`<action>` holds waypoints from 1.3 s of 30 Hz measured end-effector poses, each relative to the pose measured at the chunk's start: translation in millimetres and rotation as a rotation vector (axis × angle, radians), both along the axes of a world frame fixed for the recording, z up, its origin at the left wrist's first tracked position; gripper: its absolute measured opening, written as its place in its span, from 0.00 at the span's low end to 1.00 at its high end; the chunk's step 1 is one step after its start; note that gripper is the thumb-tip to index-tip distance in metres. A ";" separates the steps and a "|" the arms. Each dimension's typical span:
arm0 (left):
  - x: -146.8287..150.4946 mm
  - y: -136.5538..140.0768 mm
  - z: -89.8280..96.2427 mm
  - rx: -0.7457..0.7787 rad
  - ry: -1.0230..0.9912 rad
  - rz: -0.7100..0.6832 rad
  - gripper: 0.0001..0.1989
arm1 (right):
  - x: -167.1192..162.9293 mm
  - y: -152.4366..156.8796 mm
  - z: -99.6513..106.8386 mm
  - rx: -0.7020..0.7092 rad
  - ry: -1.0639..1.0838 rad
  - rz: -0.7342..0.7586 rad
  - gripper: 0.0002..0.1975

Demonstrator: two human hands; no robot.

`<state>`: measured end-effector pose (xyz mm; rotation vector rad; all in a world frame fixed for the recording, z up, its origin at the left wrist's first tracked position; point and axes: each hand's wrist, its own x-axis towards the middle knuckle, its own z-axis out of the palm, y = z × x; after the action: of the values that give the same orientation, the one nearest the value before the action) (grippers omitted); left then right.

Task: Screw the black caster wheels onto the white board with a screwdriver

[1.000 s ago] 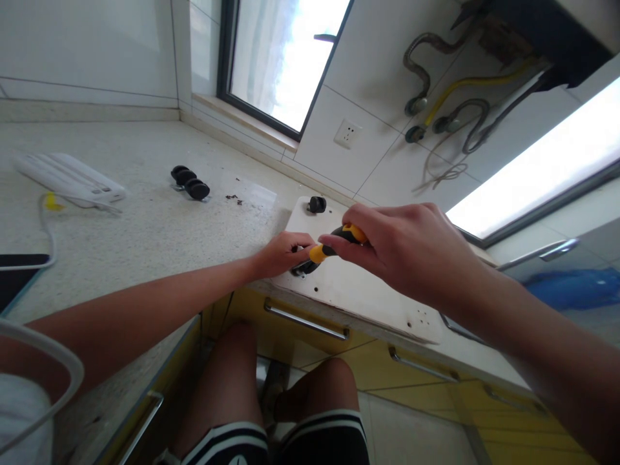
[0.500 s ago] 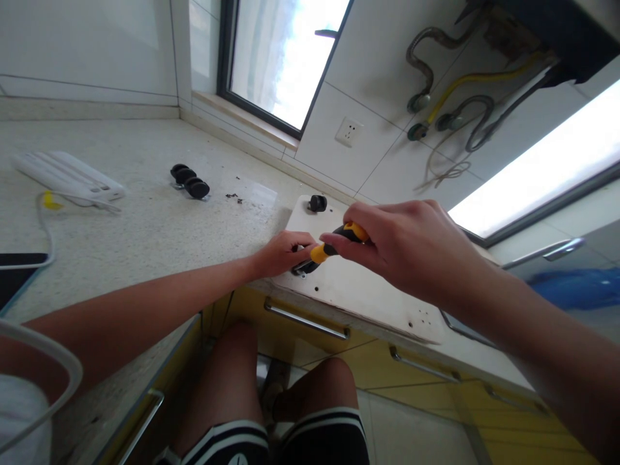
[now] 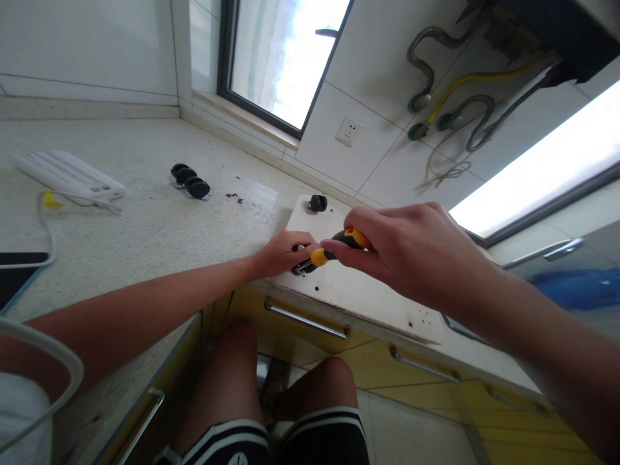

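My right hand point(image 3: 402, 248) is closed round the handle of a yellow-and-black screwdriver point(image 3: 320, 256). Its shaft slants down to the left, toward the metal plate of a black caster wheel point(image 3: 310, 267) at the near left corner of a white board point(image 3: 368, 294). My left hand point(image 3: 283, 252) has its fingers curled over that caster and holds it against the board; fingers and tool hide part of the wheel, and the screwdriver's tip is hard to make out. A second caster point(image 3: 318, 203) stands at the board's far left corner.
Two loose casters point(image 3: 190, 181) lie on the speckled counter point(image 3: 145, 226), with small dark screws point(image 3: 234, 196) near them. Farther left are a white power bank point(image 3: 70, 177) with a cable and a dark tablet-like object point(image 3: 19, 274). Yellow drawers point(image 3: 300, 316) with metal handles sit below.
Very little differs: my right hand and the screwdriver have shifted slightly. My left hand stays on the caster.
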<state>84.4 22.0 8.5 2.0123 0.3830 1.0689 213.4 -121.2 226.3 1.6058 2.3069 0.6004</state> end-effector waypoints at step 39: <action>1.9 3.1 -4.9 0.033 -0.032 -0.014 0.25 | -3.4 -5.4 -33.2 0.079 0.267 -0.090 0.27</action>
<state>86.3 25.1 3.6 2.0217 0.3354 1.1040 210.0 -126.6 193.1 1.9198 2.4038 0.4869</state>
